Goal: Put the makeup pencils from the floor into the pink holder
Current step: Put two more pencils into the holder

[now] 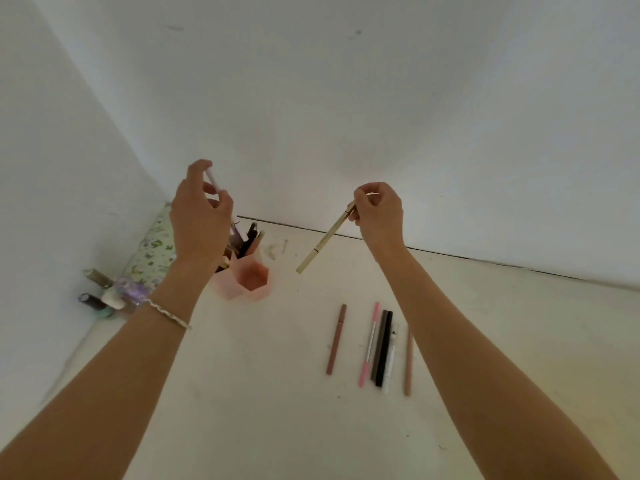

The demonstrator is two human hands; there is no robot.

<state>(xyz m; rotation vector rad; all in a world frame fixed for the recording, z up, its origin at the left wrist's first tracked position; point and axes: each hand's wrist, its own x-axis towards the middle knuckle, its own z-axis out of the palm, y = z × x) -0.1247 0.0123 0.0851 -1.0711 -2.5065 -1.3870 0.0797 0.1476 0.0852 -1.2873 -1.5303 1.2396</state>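
1. Two pencils are in my hands in the head view. My left hand (pixel 201 216), nearer the pink holder (pixel 256 284), pinches a lilac pencil (pixel 214 180) steeply above it.
2. My right hand (pixel 379 213) pinches a cream pencil (pixel 323 239) by its top end. The free tip points to 7 o'clock, towards the holder.
3. The remaining pencils (pixel 383 351) lie on the floor (pixel 263 393) at 6 o'clock from that hand, with their long axes running 12 to 6.

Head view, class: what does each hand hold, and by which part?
Left hand pinches a lilac pencil along its upper half; right hand pinches a cream pencil at its top end, the rest hanging free.
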